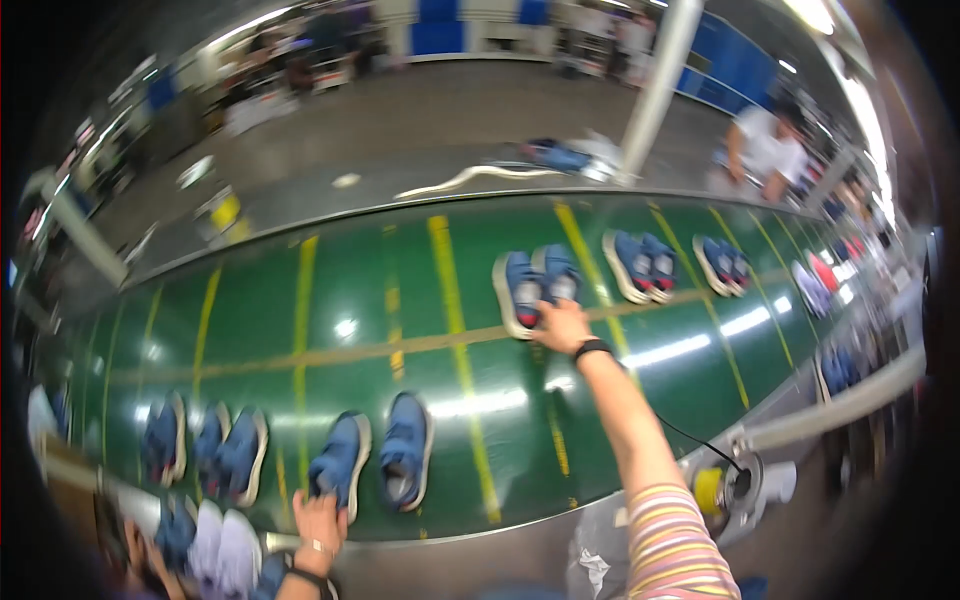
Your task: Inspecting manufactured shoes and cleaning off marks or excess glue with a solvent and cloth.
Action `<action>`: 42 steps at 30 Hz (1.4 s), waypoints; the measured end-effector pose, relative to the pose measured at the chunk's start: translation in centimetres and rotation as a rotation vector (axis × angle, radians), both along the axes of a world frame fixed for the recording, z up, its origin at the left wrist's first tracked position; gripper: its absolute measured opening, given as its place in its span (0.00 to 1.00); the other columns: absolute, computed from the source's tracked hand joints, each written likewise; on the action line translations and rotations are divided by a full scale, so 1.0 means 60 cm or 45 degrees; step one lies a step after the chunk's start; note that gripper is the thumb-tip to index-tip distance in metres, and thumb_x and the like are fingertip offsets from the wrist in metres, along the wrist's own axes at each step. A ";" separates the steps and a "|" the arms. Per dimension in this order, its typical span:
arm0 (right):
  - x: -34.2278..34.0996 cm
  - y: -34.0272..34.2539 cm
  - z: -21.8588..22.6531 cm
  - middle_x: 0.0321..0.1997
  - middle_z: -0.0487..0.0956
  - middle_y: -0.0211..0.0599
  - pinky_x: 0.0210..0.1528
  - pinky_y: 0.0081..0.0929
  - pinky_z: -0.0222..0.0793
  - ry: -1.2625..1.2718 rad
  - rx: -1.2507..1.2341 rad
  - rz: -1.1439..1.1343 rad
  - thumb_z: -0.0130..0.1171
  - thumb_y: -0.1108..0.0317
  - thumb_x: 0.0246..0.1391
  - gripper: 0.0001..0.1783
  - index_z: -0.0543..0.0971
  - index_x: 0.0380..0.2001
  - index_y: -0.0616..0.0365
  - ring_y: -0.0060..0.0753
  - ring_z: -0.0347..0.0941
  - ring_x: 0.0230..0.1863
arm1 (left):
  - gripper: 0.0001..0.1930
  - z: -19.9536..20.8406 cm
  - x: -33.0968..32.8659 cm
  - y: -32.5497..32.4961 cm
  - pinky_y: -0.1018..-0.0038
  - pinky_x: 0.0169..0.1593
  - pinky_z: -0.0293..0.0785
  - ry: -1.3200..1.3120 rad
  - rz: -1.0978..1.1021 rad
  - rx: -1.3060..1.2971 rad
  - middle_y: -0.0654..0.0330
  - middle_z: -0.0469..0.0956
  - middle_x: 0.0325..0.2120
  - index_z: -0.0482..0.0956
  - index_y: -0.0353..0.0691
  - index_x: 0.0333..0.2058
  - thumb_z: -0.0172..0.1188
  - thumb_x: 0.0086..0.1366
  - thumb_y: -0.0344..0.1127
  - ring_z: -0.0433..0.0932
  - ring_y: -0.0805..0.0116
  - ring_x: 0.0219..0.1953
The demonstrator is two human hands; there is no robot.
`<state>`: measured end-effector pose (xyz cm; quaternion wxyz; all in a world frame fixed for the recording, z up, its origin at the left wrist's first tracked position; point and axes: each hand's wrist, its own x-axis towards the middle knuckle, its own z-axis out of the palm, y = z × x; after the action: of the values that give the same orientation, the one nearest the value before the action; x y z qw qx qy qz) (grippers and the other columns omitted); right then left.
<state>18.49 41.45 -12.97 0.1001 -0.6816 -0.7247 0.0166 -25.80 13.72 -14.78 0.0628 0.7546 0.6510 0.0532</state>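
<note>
Ahead and right of centre, my right hand (562, 322) is closed at the near ends of a pair of blue sneakers (520, 290) with white soles and red inside. The fingers sit low on that pair, which stands on the green conveyor belt (375, 255). At the lower left, my left hand (320, 525) has its fingers closed at the near end of a single blue sneaker (342, 462), though blur softens them. Another blue sneaker (405, 455) lies just right of it, apart from my left hand. Dark bands circle both wrists.
More blue sneakers (240, 455) stand left; further pairs (640, 265) line the belt toward the right. White shoes (222, 550) sit below the near edge. A yellow-and-white roll (708, 492) and metal rail (840, 405) are at right. A co-worker (765, 150) is across the belt.
</note>
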 end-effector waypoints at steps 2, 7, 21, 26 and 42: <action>-0.064 0.019 0.024 0.33 0.74 0.44 0.45 0.45 0.62 -0.210 -0.211 0.100 0.59 0.61 0.36 0.16 0.76 0.31 0.54 0.45 0.69 0.40 | 0.19 -0.017 0.020 -0.005 0.57 0.55 0.52 -0.096 0.073 0.035 0.50 0.75 0.24 0.72 0.33 0.36 0.61 0.44 0.36 0.73 0.53 0.32; -0.088 -0.152 -0.022 0.43 0.64 0.48 0.48 0.43 0.58 0.626 0.010 0.413 0.58 0.66 0.41 0.29 0.64 0.49 0.57 0.48 0.60 0.48 | 0.30 0.023 0.152 -0.009 0.55 0.55 0.54 -0.208 -0.068 -0.068 0.45 0.69 0.42 0.62 0.35 0.51 0.59 0.49 0.40 0.65 0.51 0.49; -0.043 -0.663 0.043 0.51 0.64 0.55 0.50 0.33 0.63 1.637 -0.811 -0.214 0.65 0.56 0.40 0.49 0.49 0.58 0.67 0.41 0.64 0.51 | 0.17 0.128 0.394 -0.220 0.59 0.41 0.60 -0.371 -0.511 -0.060 0.52 0.70 0.31 0.74 0.48 0.31 0.64 0.38 0.35 0.69 0.56 0.36; 0.034 -0.745 -0.034 0.49 0.62 0.57 0.55 0.37 0.56 1.357 -0.806 -0.097 0.63 0.69 0.34 0.48 0.49 0.59 0.64 0.51 0.60 0.52 | 0.24 0.088 0.426 -0.322 0.61 0.42 0.60 -0.469 -0.532 -0.185 0.53 0.69 0.32 0.70 0.45 0.41 0.66 0.43 0.40 0.68 0.56 0.37; 0.057 -0.742 0.007 0.39 0.75 0.37 0.43 0.23 0.69 2.345 -1.275 -0.709 0.47 0.80 0.43 0.18 0.71 0.42 0.64 0.30 0.72 0.38 | 0.20 -0.025 0.336 -0.325 0.69 0.46 0.72 -2.153 1.009 -1.158 0.53 0.75 0.39 0.70 0.30 0.44 0.50 0.49 0.22 0.76 0.62 0.39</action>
<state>21.92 -3.07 -12.56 0.3164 -0.5113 -0.1020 0.7925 -5.63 -5.78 -16.26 0.7557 0.1081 0.5545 0.3314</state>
